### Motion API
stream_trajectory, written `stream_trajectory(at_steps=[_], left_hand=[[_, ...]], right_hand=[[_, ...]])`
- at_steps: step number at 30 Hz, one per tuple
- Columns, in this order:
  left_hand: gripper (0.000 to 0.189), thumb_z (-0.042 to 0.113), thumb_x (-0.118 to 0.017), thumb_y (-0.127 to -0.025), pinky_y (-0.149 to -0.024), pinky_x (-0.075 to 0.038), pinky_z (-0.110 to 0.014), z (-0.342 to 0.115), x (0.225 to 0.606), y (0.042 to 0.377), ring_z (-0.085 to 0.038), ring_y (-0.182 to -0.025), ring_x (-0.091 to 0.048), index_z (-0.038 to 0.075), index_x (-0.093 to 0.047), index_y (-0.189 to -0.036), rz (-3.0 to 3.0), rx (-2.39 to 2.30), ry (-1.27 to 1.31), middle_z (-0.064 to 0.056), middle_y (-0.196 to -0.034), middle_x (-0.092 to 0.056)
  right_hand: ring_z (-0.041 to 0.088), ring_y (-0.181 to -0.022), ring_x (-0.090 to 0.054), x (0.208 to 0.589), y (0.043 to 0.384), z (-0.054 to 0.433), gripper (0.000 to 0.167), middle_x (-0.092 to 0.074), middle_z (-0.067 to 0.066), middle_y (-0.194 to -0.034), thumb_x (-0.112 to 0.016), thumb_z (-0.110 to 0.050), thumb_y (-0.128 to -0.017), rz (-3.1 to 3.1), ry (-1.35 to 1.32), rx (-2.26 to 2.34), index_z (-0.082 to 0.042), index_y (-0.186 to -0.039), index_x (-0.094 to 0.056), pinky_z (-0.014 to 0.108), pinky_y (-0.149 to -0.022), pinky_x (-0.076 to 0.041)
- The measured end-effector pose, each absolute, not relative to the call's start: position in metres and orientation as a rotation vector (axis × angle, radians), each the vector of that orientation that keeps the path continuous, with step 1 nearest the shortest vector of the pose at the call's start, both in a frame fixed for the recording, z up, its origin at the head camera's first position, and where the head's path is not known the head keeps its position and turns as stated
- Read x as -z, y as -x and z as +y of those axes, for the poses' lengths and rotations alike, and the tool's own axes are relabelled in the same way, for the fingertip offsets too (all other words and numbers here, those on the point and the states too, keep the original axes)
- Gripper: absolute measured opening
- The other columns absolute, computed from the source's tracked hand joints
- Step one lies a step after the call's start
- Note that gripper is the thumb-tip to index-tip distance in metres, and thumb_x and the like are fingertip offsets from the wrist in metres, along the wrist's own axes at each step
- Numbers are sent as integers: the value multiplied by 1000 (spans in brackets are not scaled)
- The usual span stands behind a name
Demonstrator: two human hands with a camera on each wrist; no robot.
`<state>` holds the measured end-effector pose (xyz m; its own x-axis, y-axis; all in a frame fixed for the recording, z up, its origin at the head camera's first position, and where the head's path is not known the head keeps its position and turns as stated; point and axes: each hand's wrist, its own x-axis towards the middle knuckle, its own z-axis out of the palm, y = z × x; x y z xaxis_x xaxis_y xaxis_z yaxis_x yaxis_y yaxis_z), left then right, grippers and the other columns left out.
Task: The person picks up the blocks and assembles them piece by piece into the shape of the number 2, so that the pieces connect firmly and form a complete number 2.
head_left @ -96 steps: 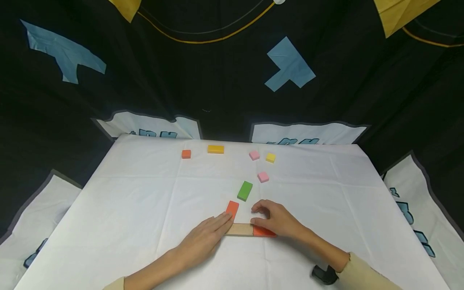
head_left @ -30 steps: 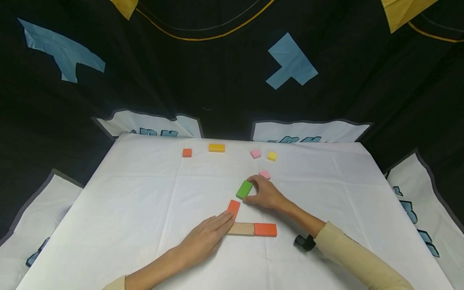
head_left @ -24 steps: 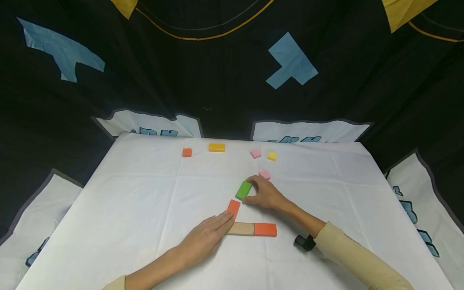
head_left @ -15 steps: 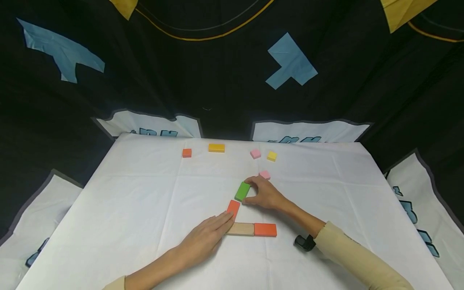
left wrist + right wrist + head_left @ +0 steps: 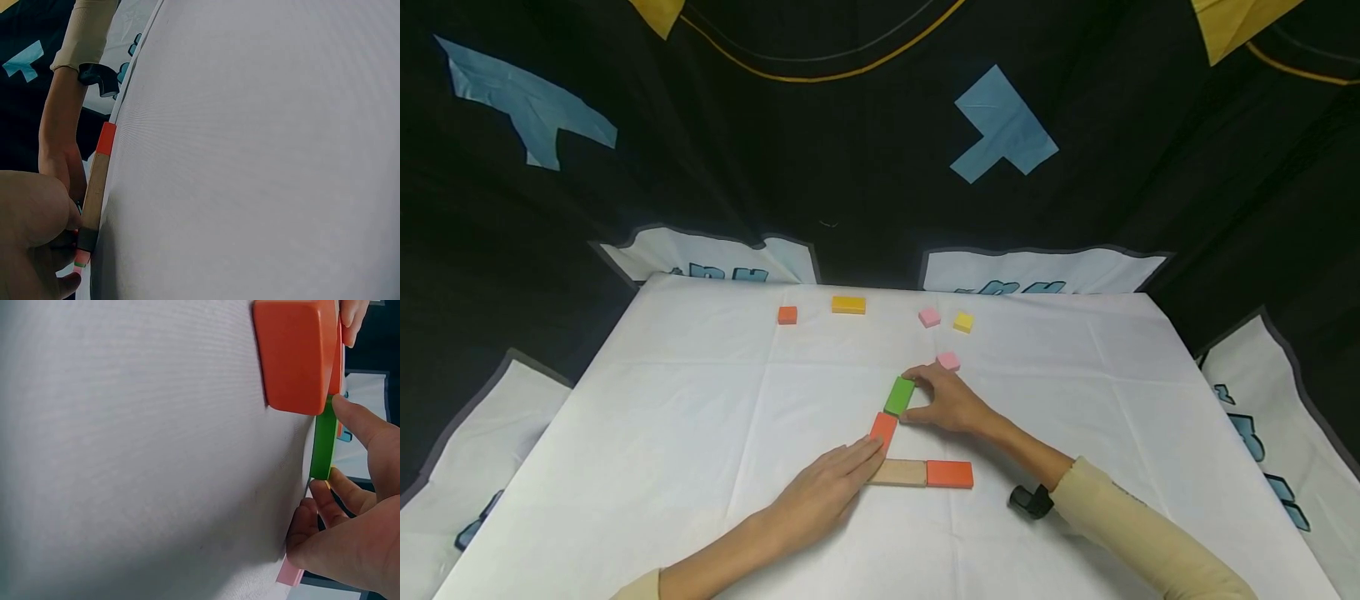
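My right hand (image 5: 947,400) grips a green rectangular block (image 5: 899,396) lengthwise between thumb and fingers, as the right wrist view shows (image 5: 324,440). The green block's near end meets the far end of a slanted orange block (image 5: 883,427). Fingers fairly straight, my left hand (image 5: 827,496) rests over the near part of that orange block and the left end of a plain wooden block (image 5: 901,472), hiding both there. A second orange block (image 5: 950,474) lies end to end with the wooden one on its right; in the right wrist view this orange block (image 5: 294,356) looms close to the camera.
Beyond my right fingers lies a pink block (image 5: 948,361). Along the far side of the white-covered table (image 5: 662,433) are another pink block (image 5: 929,317), a small yellow block (image 5: 963,322), a longer yellow block (image 5: 848,306) and an orange cube (image 5: 787,316).
My right hand has moved from above the right orange block to the green block, then drawn it slightly left and nearer, up to the slanted orange block. My left hand has stayed put.
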<state>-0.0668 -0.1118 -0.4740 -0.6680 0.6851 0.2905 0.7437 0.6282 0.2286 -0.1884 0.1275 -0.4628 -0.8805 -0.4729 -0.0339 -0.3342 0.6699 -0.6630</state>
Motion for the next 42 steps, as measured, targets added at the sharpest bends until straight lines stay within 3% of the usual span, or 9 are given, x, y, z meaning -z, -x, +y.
stream_trajectory(at_steps=[24, 42], left_hand=[[49, 1, -65, -92, -101, -48, -41, -113, 473, 66, -27, -133, -50, -3, -55, -140, -2679, 476, 1188, -15, -145, -52], [49, 2, -65, -92, -101, -48, -42, -112, 472, 66, -26, -133, -49, -2, -55, -140, -2709, 464, 1174, -14, -146, -52]], right_hand=[[27, -126, -52, 462, 188, 127, 61, -60, 10, -134, -86, -24, -78, 2666, 706, 973, -10, -132, -62, 45, -110, -38], [27, -126, -52, 460, 188, 128, 60, -60, 10, -134, -86, -21, -79, 2645, 733, 993, -10, -133, -62, 45, -109, -40]])
